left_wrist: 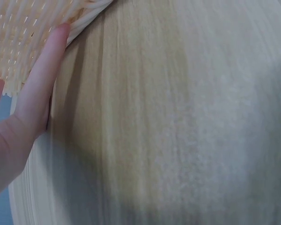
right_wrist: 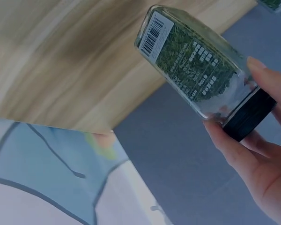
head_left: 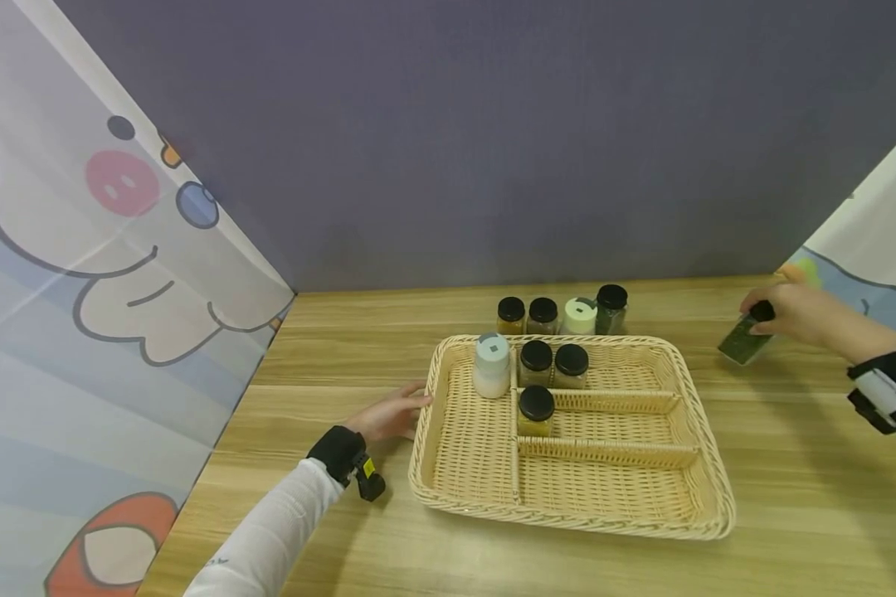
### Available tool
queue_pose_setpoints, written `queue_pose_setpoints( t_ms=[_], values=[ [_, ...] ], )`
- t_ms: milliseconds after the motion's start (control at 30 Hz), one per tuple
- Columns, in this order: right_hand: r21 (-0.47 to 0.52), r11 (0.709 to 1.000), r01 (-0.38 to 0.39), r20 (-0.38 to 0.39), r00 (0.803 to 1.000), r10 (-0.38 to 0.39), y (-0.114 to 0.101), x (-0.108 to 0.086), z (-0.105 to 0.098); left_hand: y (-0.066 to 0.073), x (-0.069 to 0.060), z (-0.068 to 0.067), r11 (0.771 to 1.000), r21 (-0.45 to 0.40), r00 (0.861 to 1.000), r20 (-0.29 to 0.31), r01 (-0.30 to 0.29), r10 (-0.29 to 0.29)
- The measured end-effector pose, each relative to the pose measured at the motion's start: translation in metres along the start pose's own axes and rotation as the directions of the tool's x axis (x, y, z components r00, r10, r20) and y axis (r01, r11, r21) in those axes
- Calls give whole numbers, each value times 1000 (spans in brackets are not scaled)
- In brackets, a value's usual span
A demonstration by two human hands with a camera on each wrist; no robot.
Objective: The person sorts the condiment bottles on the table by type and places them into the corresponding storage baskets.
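Observation:
My right hand (head_left: 791, 311) pinches a glass spice jar (head_left: 745, 338) near its black lid, to the right of the basket. In the right wrist view the jar (right_wrist: 192, 65) is tilted, with green dried herbs and a barcode label showing. My left hand (head_left: 392, 414) touches the left side of the wicker basket (head_left: 567, 521). Its finger (left_wrist: 44, 75) lies straight along the woven wall in the left wrist view. Inside the basket are a white-capped bottle (head_left: 492, 365) in the left compartment and three black-lidded jars, two in the back compartment and a yellow one (head_left: 535, 412) ahead of them.
Behind the basket stand several more containers: two small black-lidded jars (head_left: 511, 315), a pale-capped bottle (head_left: 580, 315) and a dark green jar (head_left: 611, 310). A grey wall (head_left: 493, 166) rises at the table's back edge. Cartoon-printed sheets (head_left: 82, 274) hang at both sides.

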State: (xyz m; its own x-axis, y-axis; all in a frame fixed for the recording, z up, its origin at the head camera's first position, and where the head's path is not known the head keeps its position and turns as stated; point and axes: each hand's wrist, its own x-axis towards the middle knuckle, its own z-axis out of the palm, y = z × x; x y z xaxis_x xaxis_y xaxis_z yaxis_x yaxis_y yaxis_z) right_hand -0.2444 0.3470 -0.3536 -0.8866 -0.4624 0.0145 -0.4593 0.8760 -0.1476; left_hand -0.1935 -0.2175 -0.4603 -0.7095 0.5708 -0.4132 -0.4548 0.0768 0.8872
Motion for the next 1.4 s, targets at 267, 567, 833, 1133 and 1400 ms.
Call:
queue_pose_setpoints(
  t_ms=[267, 567, 833, 1133, 1400],
  values=[
    [-13, 999, 50, -24, 998, -50, -14, 1, -7, -2, 1, -2, 1000, 15, 1000, -2, 1, -1],
    [-31, 995, 91, -47, 995, -93, -33, 0, -18, -1, 1, -3, 1000, 10, 1000, 19, -1, 1],
    [-30, 991, 129, -60, 990, -130, -52, 0, -26, 0, -1, -1, 1000, 19, 1000, 7, -3, 3],
    [-78, 973, 216, -162, 961, -226, -66, -1, -27, 1, -1, -1, 1000, 8, 1000, 15, -2, 2],
    [-62, 980, 191, -109, 974, -197, -81, 0, -31, 2, -2, 0, 1000, 3, 1000, 18, -3, 3]
  ],
)
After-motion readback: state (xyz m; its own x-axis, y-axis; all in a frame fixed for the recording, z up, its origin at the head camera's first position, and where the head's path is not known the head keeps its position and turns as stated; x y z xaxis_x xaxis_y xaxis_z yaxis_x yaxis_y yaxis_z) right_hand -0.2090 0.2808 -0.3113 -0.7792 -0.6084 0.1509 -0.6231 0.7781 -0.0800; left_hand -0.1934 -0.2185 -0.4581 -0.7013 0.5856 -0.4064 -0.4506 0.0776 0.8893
